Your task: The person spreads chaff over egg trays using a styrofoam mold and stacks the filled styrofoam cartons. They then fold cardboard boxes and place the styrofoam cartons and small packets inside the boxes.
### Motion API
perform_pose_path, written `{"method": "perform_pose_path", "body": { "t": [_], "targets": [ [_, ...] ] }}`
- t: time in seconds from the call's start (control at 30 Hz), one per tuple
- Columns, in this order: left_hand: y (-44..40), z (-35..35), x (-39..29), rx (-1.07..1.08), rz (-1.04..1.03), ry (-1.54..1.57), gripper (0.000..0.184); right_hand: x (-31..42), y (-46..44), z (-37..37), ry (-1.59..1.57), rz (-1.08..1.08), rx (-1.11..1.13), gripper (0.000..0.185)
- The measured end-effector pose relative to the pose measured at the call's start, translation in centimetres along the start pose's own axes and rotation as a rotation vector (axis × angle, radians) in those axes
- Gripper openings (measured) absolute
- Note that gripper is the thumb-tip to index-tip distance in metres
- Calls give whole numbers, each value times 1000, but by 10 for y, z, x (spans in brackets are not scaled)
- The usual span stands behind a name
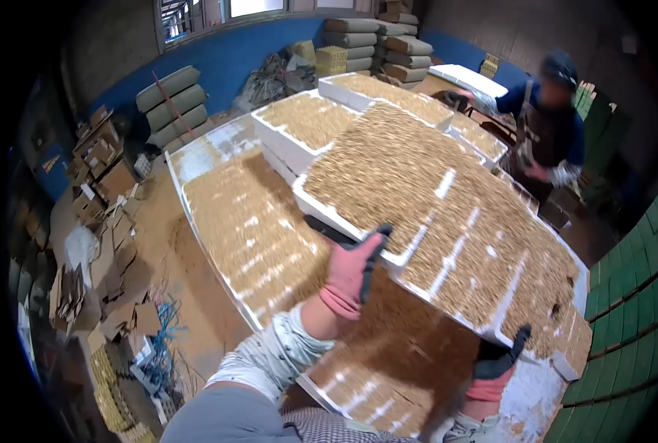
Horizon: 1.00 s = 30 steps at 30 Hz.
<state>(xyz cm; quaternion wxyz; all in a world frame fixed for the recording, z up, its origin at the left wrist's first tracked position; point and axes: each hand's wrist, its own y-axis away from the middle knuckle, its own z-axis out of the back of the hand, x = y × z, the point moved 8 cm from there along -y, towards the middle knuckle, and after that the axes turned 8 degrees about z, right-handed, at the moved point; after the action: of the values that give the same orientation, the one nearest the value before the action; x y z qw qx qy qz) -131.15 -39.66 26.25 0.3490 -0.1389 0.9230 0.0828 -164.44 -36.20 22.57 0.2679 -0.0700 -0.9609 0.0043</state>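
A large shallow white tray [327, 216], filled with tan, grainy bits [388, 162], is tilted slightly above the table in front of me. My left hand [355, 269], in a pink glove with dark palm and fingers, grips its near edge, thumb over the rim. Further right, my right hand [495, 369], gloved the same way, holds the same near edge with its thumb up on the rim; its other fingers are hidden underneath. White strips cross the tan filling. Below the tray, brown loose material [402, 325] covers part of the surface.
Other filled white trays [284, 142] stand behind and left. A co-worker [546, 125] stands at the far right side. Green stacked slats [631, 317] border the right. Sacks [170, 103] line the blue wall; cardboard scraps [111, 162] lie on the floor at left.
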Motion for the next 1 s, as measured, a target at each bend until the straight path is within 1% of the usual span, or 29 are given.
{"method": "perform_pose_path", "body": {
  "t": [0.03, 0.07, 0.1, 0.13, 0.17, 0.23, 0.3, 0.33, 0.37, 0.4, 0.43, 0.5, 0.53, 0.6, 0.63, 0.67, 0.7, 0.73, 0.77, 0.8, 0.83, 0.87, 0.9, 0.93, 0.97, 1.0],
  "targets": [
    [-32, 22, -29, -39, -22, -34, 45, -27, -12, -36, 22, 81, -87, 52],
    [-55, 34, -68, -59, -15, -59, 38, -54, -28, -55, 89, 137, -139, 51],
    [-80, 46, -102, -72, -56, -20, 30, -81, -44, -68, 153, 194, -200, 50],
    [-101, 51, -136, -44, -73, -32, 28, -113, -57, -95, 88, 202, -203, 42],
    [-138, 76, -158, -78, -27, -85, 28, -143, -71, -124, 21, 216, -209, 34],
    [-205, 117, -198, -89, -10, -103, 27, -200, -94, -166, 53, 167, -266, 35],
    [-263, 148, -227, -53, 126, -196, 37, -245, -104, -210, 222, 140, -424, 37],
    [-296, 164, -242, -34, 108, -253, 42, -271, -114, -221, 324, 178, -537, 37],
    [-322, 173, -252, 3, 170, -327, 55, -291, -116, -238, 335, 127, -499, 36],
    [-333, 192, -260, -156, 296, -420, 58, -311, -117, -254, 347, 76, -460, 36],
    [-336, 211, -268, -322, 411, -508, 62, -322, -107, -288, 260, -47, -254, 35],
    [-378, 234, -272, -166, 484, -681, 62, -359, -101, -315, 179, -248, -153, 33],
    [-385, 234, -275, -171, 459, -649, 60, -373, -97, -320, 137, -345, -110, 32],
    [-409, 255, -273, -58, 506, -586, 59, -387, -88, -306, 123, -525, 46, 29],
    [-415, 269, -276, -48, 498, -569, 62, -387, -80, -298, 110, -609, 123, 28],
    [-416, 281, -275, -39, 493, -551, 69, -378, -59, -295, 328, -688, 310, 44],
    [-401, 283, -274, -13, 367, -577, 71, -349, -35, -296, 505, -715, 394, 51],
    [-383, 282, -273, 9, 240, -603, 76, -325, -23, -278, 644, -625, 492, 52],
    [-346, 279, -277, 61, -8, -660, 75, -289, -15, -257, 581, -504, 547, 54],
    [-326, 300, -265, -6, -59, -635, 62, -245, -12, -223, 665, -356, 463, 50],
    [-297, 316, -253, -123, -91, -650, 59, -189, -8, -174, 918, -150, 235, 45],
    [-265, 327, -236, -119, -118, -728, 58, -136, 4, -104, 1088, 19, 0, 42],
    [-235, 336, -221, -116, -146, -804, 57, -81, 29, -25, 1333, 118, -222, 42],
    [-204, 332, -208, -112, -184, -973, 55, -32, 65, 42, 1652, 223, -387, 46],
    [-177, 326, -197, -99, -227, -1143, 53, 0, 120, 116, 1926, 29, -665, 50],
    [-158, 324, -183, -39, -229, -1266, 53, 11, 176, 156, 2151, -628, -958, 57]
  ]
}}
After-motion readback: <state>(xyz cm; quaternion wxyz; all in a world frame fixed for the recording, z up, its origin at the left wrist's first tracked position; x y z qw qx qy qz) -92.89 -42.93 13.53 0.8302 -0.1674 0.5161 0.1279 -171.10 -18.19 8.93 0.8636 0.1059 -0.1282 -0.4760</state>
